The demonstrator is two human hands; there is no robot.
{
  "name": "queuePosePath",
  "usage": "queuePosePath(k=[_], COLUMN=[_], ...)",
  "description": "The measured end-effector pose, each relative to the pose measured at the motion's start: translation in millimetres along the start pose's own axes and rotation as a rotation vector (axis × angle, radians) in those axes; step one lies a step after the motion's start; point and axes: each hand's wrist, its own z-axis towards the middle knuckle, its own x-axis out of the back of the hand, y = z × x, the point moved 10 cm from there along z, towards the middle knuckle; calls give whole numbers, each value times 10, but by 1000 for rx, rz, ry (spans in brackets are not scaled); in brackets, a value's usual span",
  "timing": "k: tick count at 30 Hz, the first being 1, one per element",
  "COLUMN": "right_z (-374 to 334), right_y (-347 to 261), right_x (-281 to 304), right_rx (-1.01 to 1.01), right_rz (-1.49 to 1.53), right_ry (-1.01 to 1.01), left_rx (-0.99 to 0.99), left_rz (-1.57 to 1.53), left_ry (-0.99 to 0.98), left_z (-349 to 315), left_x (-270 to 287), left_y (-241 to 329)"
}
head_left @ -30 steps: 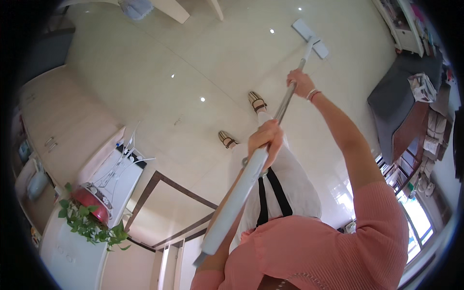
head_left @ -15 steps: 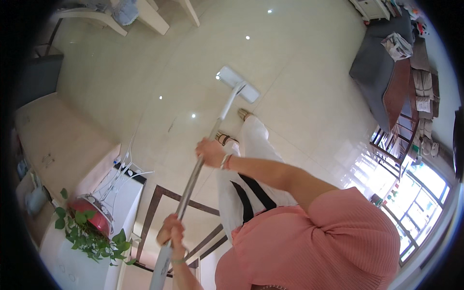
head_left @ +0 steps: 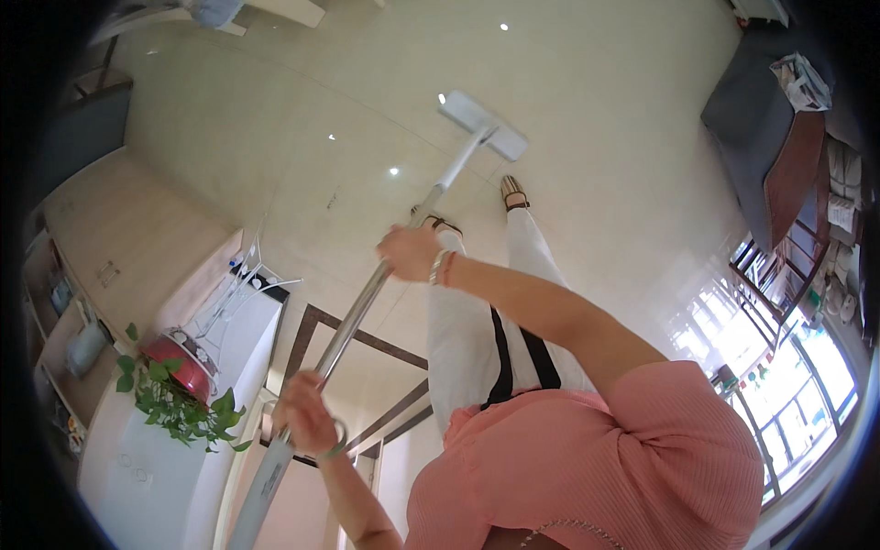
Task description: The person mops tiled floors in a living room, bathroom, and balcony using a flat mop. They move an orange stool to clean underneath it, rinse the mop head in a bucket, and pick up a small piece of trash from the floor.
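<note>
A flat mop with a long silver pole [head_left: 353,316] slants from the lower left up to its white rectangular head [head_left: 483,124], which lies on the tiled floor. My right hand [head_left: 410,252], with a bracelet at the wrist, wraps the middle of the pole. Lower down, close to the thick white sleeve [head_left: 261,490] at the pole's top end, my left hand [head_left: 305,417] is closed round it, slightly blurred. The mop head rests just ahead of my sandalled feet, near the right sandal [head_left: 514,192].
At left stand a beige cabinet [head_left: 137,234] and a white surface bearing a red pot [head_left: 179,367] with a trailing green plant [head_left: 174,403] and a white wire stand [head_left: 243,298]. Chair legs [head_left: 284,9] show at the far left. A grey-covered seat [head_left: 742,128] and a bright window [head_left: 811,385] lie to the right.
The mop head now appears farther ahead and to the right. My right foot has stepped forward and right, and the whole view has shifted. Both hands keep hold of the pole.
</note>
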Motion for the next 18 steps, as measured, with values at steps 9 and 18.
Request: queuePosePath(k=[9,18], right_z=[-1643,-2896], right_y=[3086,3766], right_x=[1496,1861], right_rx=[-444,-391], right_rz=[-207,-108], right_ry=[344,681], left_rx=[7,-4], left_rz=[-295,-374], left_ry=[-359,-587], left_z=[600,139], left_x=[-3164,-4525], left_y=[-998,-1076])
